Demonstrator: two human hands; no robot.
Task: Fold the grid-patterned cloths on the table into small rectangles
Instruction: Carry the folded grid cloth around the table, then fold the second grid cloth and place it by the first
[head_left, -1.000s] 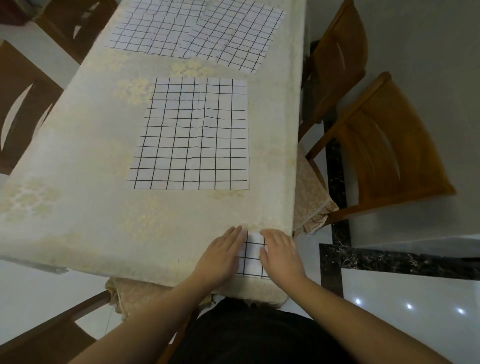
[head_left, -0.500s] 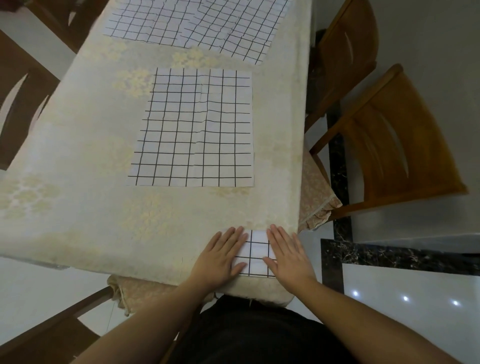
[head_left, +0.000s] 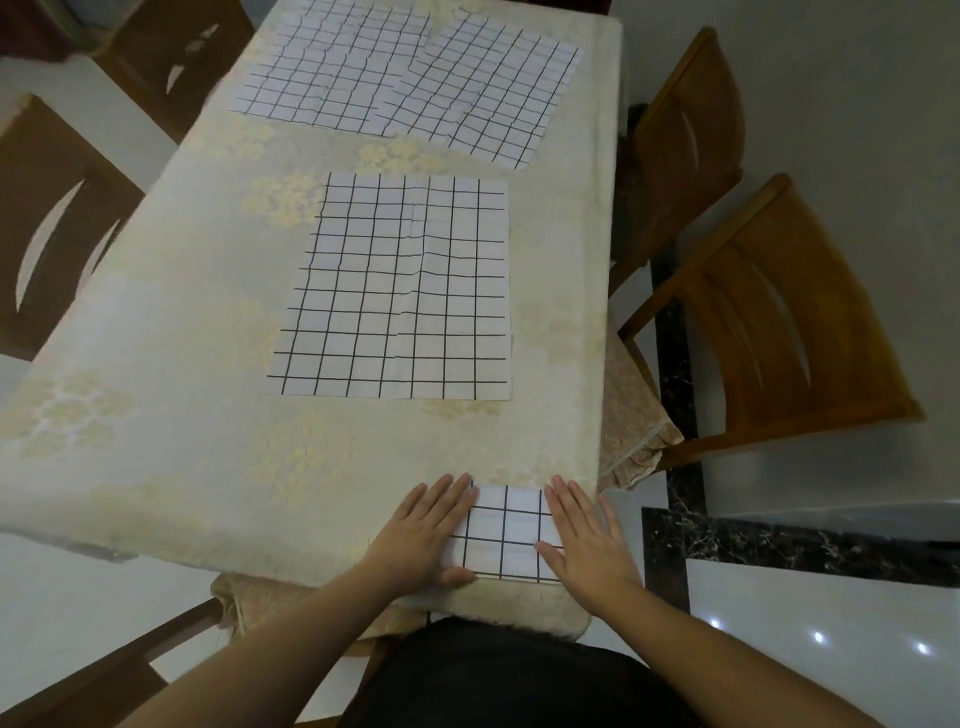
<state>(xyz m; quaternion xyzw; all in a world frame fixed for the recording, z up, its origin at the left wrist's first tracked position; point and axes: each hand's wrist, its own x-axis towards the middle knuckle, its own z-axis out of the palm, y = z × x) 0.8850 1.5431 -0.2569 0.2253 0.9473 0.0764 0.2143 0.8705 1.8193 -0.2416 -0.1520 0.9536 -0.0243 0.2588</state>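
Two flat hands press a small folded grid-patterned cloth (head_left: 503, 532) at the lower centre of the frame, the left hand (head_left: 425, 535) on its left edge, the right hand (head_left: 587, 540) on its right. An unfolded grid cloth (head_left: 400, 291) lies mid-frame on the cream-covered table (head_left: 171, 364); two more overlapping cloths (head_left: 405, 78) sit at the top. Wooden chairs (head_left: 769, 322) stand at right.

Wooden chairs (head_left: 769, 322) w/ glossy pale floor (head_left: 831, 639), dark marble strip (head_left: 779, 540).
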